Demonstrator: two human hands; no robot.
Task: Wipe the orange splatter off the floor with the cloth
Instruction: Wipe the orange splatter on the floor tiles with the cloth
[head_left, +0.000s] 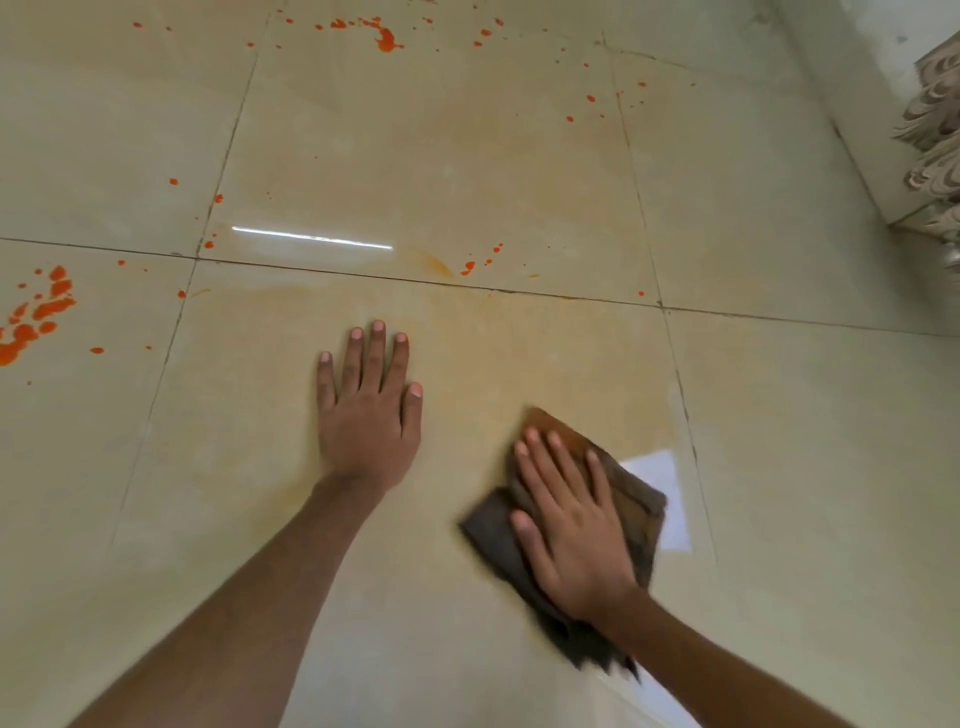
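My right hand (569, 525) lies flat on a dark brown cloth (636, 499), pressing it to the beige floor tile at lower right; the cloth looks blurred and its far corner is stained orange. My left hand (371, 410) rests palm down on the tile to the left of the cloth, fingers spread, holding nothing. Orange splatter shows as a large patch at the left edge (39, 317), a blotch at the top (385, 37), and small drops near the tile joint (467, 267). A faint orange smear (519, 353) covers the tile between and above my hands.
Glossy beige tiles (779, 467) with dark joints fill the view. A wall corner and a carved, ornate piece of furniture (935, 156) stand at the far right. A white light reflection (662, 483) lies on the tile just right of the cloth.
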